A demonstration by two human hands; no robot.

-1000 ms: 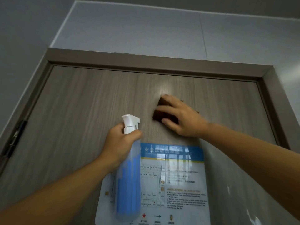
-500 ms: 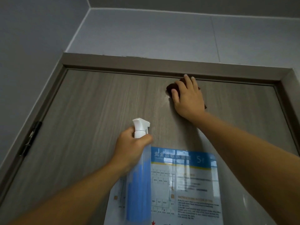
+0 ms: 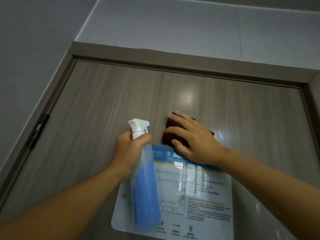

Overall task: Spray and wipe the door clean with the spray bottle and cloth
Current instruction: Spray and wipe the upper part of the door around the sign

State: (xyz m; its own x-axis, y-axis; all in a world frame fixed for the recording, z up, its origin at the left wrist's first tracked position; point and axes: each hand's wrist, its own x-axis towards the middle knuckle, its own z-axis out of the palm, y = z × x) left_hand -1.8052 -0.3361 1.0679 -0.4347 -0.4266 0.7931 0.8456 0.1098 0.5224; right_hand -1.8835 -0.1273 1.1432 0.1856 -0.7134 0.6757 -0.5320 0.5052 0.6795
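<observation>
While the grey walls (image 3: pixel 173 28) fill the top of the view, the grey-brown wood-grain door (image 3: pixel 97 108) in its taupe frame (image 3: pixel 173 57) takes up most of the rest, with a dark metal hinge (image 3: pixel 39 130) on its edge at nine o'clock. A glossy white and blue laminated floor-plan notice (image 3: pixel 199 193) is stuck on the door toward six o'clock. Across the notice's left part hangs the translucent plastic spray bottle with blue liquid and a white trigger head (image 3: pixel 145 191); the left hand (image 3: pixel 129 149) grips its neck, fingers curled round just under the nozzle, which points toward one o'clock. Just beside it at three o'clock, the right hand (image 3: pixel 194 141) lies flat with fingers spread and straight, pressing the dark brown folded cloth (image 3: pixel 171 134) against the door, right at the notice's upper edge. At twelve o'clock from the cloth the door carries a pale sheen.
</observation>
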